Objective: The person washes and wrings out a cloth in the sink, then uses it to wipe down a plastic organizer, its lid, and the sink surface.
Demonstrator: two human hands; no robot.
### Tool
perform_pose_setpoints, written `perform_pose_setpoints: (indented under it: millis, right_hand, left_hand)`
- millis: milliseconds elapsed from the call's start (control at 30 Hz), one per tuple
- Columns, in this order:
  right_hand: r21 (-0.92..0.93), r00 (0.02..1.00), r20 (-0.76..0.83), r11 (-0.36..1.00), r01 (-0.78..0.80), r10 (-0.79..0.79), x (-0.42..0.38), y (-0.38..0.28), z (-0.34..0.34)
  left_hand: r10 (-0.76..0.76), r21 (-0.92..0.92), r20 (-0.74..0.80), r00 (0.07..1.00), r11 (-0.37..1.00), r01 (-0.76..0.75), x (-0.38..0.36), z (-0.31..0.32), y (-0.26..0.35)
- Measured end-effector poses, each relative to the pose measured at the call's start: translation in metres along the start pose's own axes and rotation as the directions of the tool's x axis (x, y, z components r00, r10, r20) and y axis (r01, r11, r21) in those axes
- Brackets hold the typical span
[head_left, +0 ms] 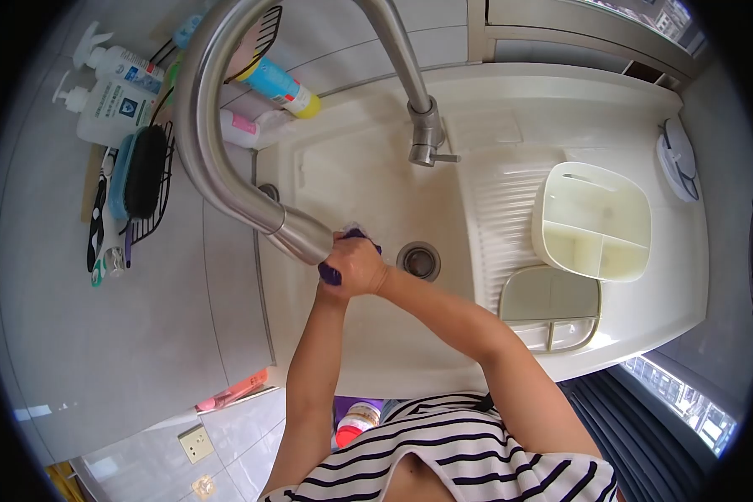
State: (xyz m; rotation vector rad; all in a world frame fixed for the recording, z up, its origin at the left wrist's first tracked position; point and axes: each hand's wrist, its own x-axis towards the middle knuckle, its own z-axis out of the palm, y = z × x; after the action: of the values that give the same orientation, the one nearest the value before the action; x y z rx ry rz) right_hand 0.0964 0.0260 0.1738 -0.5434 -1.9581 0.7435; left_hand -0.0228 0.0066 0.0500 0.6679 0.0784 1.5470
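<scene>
My two hands are pressed together under the spout of the curved metal faucet, over the sink basin. My right hand is closed around a wet, bunched dark purple cloth, which pokes out on both sides of the fingers. My left hand is mostly hidden behind the right one, against the same cloth; its fingers do not show. The drain lies just right of my hands.
On the ribbed drainboard stand a cream divided box and its lid or tray. A wall rack at left holds a brush, pump bottles and toothbrushes. A blue-yellow bottle is behind the faucet.
</scene>
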Motion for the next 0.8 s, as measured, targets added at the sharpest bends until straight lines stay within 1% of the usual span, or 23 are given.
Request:
perform_pose_setpoints:
  millis: [33,67,100,133,167,200,233,267,300,333,367,400,433,467,500,533,567,633,667,733,767,800]
  right_hand:
    - [0.035,1.0,-0.015,0.999,-0.001,0.002,0.004,0.003,0.001]
    - [0.037,1.0,-0.015,0.999,-0.001,0.001,0.007,0.006,0.0]
    - [0.103,0.985,0.046,0.98,-0.172,0.168,0.009,0.008,0.0]
    - [0.156,0.939,0.117,0.927,-0.34,0.325,0.013,0.012,-0.002]
    - [0.156,0.938,0.119,0.927,-0.34,0.324,0.018,0.019,-0.006]
    - [0.105,0.878,0.085,0.872,-0.479,0.472,0.021,0.028,-0.012]
    - [0.061,0.795,0.04,0.793,-0.606,0.605,0.025,0.037,-0.019]
    - [0.172,0.735,0.055,0.719,-0.673,0.676,0.023,0.048,-0.026]
    - [0.315,0.804,0.049,0.754,-0.576,0.593,0.018,0.051,-0.028]
    - [0.449,0.861,0.032,0.762,-0.466,0.508,0.014,0.053,-0.028]
    - [0.446,0.862,0.038,0.763,-0.468,0.506,0.009,0.052,-0.022]
    - [0.384,0.938,0.072,0.859,-0.339,0.338,0.001,0.046,-0.014]
    - [0.33,0.98,0.118,0.924,-0.191,0.16,-0.009,0.039,-0.006]
    - [0.329,0.98,0.121,0.925,-0.19,0.158,-0.012,0.02,-0.008]
    - [0.139,0.986,0.047,0.977,-0.164,0.159,-0.011,-0.007,-0.018]
    - [-0.054,0.988,-0.025,0.987,-0.151,0.15,-0.01,-0.023,-0.022]
    - [-0.054,0.988,-0.026,0.987,-0.152,0.151,-0.008,-0.024,-0.02]
    - [-0.134,0.983,-0.09,0.976,-0.173,0.162,-0.004,-0.025,-0.016]
    - [-0.129,0.982,-0.091,0.976,-0.176,0.165,-0.002,-0.024,-0.014]
    - [-0.039,0.976,-0.133,0.983,-0.18,0.174,0.004,-0.014,-0.014]
    - [-0.04,0.975,-0.136,0.982,-0.183,0.176,0.005,-0.009,-0.015]
    - [0.067,0.952,-0.101,0.957,-0.283,0.289,0.006,-0.003,-0.015]
  left_hand:
    - [0.087,-0.061,0.14,0.986,0.995,-0.079,-0.007,-0.02,-0.002]
    - [0.088,-0.059,0.139,0.986,0.995,-0.08,-0.004,0.0,0.004]
    - [-0.086,0.093,-0.192,0.978,0.99,0.105,0.007,0.049,0.016]
    - [-0.195,0.171,-0.518,0.833,0.931,0.323,0.018,0.084,0.026]
    - [-0.306,-0.055,-0.715,0.629,0.921,0.386,0.025,0.094,0.033]
    - [-0.303,-0.056,-0.718,0.626,0.922,0.382,0.023,0.103,0.036]
    - [-0.277,-0.011,-0.764,0.583,0.909,0.417,0.021,0.109,0.039]
    - [-0.245,0.034,-0.806,0.539,0.89,0.455,0.02,0.116,0.044]
    - [-0.241,0.036,-0.807,0.54,0.891,0.453,0.024,0.124,0.047]
    - [-0.244,0.005,-0.778,0.579,0.919,0.394,0.029,0.133,0.051]
    - [-0.243,-0.031,-0.747,0.619,0.942,0.333,0.034,0.14,0.053]
    - [-0.238,-0.069,-0.715,0.658,0.96,0.272,0.036,0.143,0.054]
    - [-0.235,-0.071,-0.717,0.657,0.961,0.266,0.03,0.132,0.053]
    - [-0.182,0.016,-0.729,0.66,0.959,0.283,0.023,0.112,0.052]
    - [-0.13,0.103,-0.737,0.663,0.948,0.301,0.019,0.102,0.051]
    - [-0.131,0.1,-0.742,0.658,0.948,0.302,0.017,0.102,0.049]
    - [-0.15,0.085,-0.707,0.692,0.952,0.294,0.019,0.105,0.045]
    - [-0.18,0.057,-0.633,0.753,0.959,0.277,0.023,0.11,0.037]
    - [-0.194,0.043,-0.595,0.78,0.961,0.273,0.024,0.114,0.033]
    - [-0.227,0.011,-0.504,0.833,0.963,0.269,0.031,0.12,0.028]
    - [-0.231,0.01,-0.503,0.833,0.962,0.273,0.033,0.123,0.028]
    - [-0.226,0.048,-0.629,0.743,0.944,0.327,0.034,0.126,0.029]
